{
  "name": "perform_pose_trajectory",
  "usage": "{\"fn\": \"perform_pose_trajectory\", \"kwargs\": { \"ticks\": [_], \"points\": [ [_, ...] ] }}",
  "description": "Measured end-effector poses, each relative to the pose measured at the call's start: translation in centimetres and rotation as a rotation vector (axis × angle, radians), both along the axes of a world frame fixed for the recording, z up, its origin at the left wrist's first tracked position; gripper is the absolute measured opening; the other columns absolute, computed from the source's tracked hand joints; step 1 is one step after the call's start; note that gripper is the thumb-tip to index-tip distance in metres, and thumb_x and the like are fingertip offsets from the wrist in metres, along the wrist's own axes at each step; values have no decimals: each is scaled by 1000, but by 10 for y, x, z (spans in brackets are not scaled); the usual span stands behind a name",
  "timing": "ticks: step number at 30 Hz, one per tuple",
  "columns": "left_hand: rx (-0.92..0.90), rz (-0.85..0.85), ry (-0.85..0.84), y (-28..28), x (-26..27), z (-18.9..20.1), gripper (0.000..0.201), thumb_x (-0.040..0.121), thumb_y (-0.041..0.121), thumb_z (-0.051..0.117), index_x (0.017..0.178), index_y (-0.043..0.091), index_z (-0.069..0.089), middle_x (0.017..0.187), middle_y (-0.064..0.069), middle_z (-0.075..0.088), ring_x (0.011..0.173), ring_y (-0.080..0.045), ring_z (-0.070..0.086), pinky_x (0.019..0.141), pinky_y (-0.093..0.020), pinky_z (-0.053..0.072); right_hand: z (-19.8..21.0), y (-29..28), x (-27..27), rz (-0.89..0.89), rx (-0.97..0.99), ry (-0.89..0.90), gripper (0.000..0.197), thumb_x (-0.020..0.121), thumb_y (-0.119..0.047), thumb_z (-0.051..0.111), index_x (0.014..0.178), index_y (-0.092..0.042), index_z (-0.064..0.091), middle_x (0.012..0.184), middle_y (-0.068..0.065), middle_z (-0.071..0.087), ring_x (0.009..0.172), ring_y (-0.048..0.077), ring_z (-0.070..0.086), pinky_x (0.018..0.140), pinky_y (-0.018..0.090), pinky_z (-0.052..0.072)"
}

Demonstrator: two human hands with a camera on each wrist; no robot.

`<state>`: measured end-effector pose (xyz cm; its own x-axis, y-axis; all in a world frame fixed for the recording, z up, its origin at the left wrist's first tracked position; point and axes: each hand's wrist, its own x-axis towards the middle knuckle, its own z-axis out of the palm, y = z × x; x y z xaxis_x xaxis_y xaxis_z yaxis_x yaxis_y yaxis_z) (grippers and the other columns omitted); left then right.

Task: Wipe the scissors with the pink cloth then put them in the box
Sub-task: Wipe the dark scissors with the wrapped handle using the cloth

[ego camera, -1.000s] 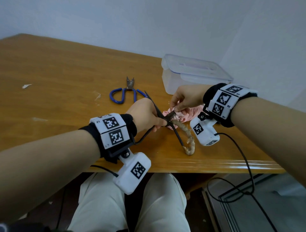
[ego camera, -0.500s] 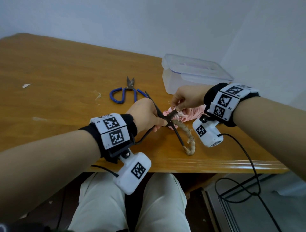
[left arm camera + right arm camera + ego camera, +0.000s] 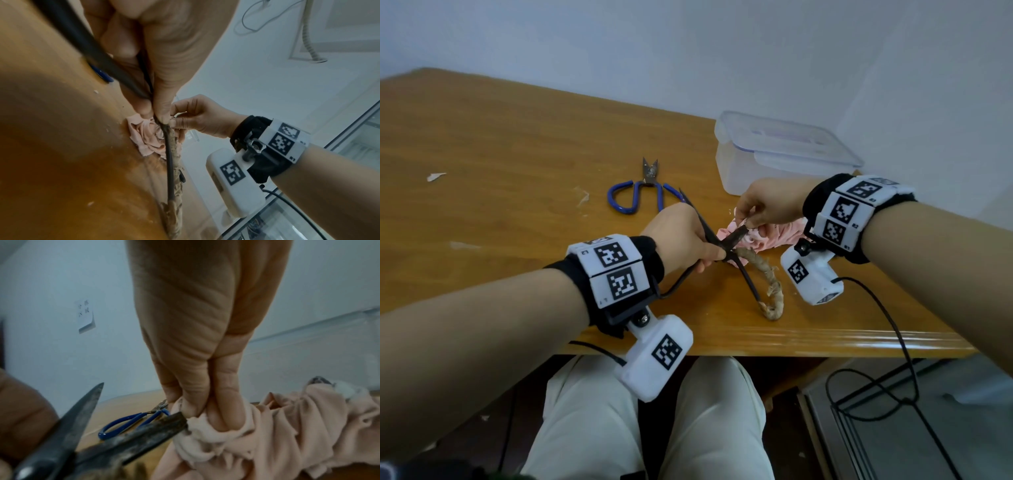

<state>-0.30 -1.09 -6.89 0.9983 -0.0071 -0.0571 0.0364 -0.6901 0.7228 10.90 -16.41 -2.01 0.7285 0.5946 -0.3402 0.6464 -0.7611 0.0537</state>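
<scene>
Scissors (image 3: 726, 245), dark old metal ones with a rag-wrapped handle loop, are held open just above the near edge of the wooden table (image 3: 500, 178), much as a second ago. The left hand (image 3: 685, 240) still grips them near the pivot. The right hand (image 3: 767, 205) pinches the crumpled pink cloth (image 3: 774, 238) around the tip of one blade, now slightly farther out along it. Blue-handled snips (image 3: 640, 197) and the lidded clear plastic box (image 3: 780, 154) lie unmoved behind.
</scene>
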Motion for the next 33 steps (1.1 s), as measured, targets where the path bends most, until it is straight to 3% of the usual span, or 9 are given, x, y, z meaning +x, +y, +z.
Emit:
{"fn": "perform_pose_trajectory", "kwargs": {
  "ticks": [4, 7, 11, 17, 20, 23, 27, 29, 33],
  "points": [
    [33, -1, -9, -3, 0, 3, 28, 85, 35, 70, 69, 11, 73, 57, 3, 67, 48, -3, 57, 51, -15, 41, 1, -5, 5, -20, 9, 25, 15, 95, -16, 56, 105, -13, 66, 80, -3, 67, 71, 9, 62, 81, 26, 48],
    [30, 5, 10, -4, -1, 3, 28, 85, 34, 70, 68, 12, 71, 57, 4, 66, 49, -4, 57, 52, -16, 41, 0, -6, 10, -22, 24, 44, 11, 93, -17, 58, 100, -19, 67, 88, 1, 71, 78, 14, 66, 76, 24, 49],
    [38, 9, 36, -4, -1, 2, 28, 86, 35, 69, 67, 14, 70, 57, 4, 64, 49, -4, 54, 53, -16, 41, 0, -7, 12, -47, 36, 54, 10, 94, -14, 56, 95, -20, 64, 74, -4, 67, 63, 7, 62, 67, 19, 45],
    [25, 9, 51, -3, 0, 3, 28, 86, 35, 68, 73, 10, 72, 63, 1, 67, 53, -6, 56, 57, -18, 44, 0, -11, 9, -79, 61, 25, 11, 96, -15, 54, 93, -24, 58, 72, -5, 64, 59, 0, 58, 63, 16, 39],
    [21, 12, 53, -4, 0, 3, 27, 86, 34, 69, 75, 10, 73, 64, 1, 67, 53, -5, 56, 56, -17, 45, -2, -11, 9, -98, 71, 31, 9, 96, -16, 53, 97, -22, 60, 76, -1, 67, 74, 15, 63, 64, 17, 41],
    [16, 13, 50, -3, -2, 4, 27, 86, 34, 69, 74, 10, 73, 61, 2, 67, 50, -4, 55, 52, -15, 42, -2, -15, 11, -121, 61, -12, 12, 96, -14, 54, 104, -13, 63, 76, -3, 65, 71, 13, 59, 64, 18, 42],
    [21, 17, 2, 3, -5, 5, 28, 86, 33, 69, 70, 10, 72, 58, 2, 66, 49, -4, 56, 51, -15, 41, -1, -29, 14, -165, 67, -111, 26, 94, -13, 56, 118, -15, 64, 107, 2, 66, 89, 13, 53, 79, 25, 38],
    [12, 28, -4, 6, -5, 5, 28, 86, 32, 69, 70, 9, 72, 59, 1, 66, 49, -6, 56, 54, -16, 43, -1, -30, 11, -209, 180, -6, 36, 93, -9, 56, 124, -25, 62, 107, -5, 63, 96, 15, 55, 84, 25, 39],
    [-10, 39, 1, 5, -4, 3, 28, 85, 32, 70, 72, 7, 74, 65, -2, 70, 56, -9, 61, 66, -23, 51, 4, -33, 7, -324, 490, 137, 63, 81, 6, 58, 125, -37, 57, 132, -1, 53, 119, 21, 53, 96, 34, 43]
  ]
}}
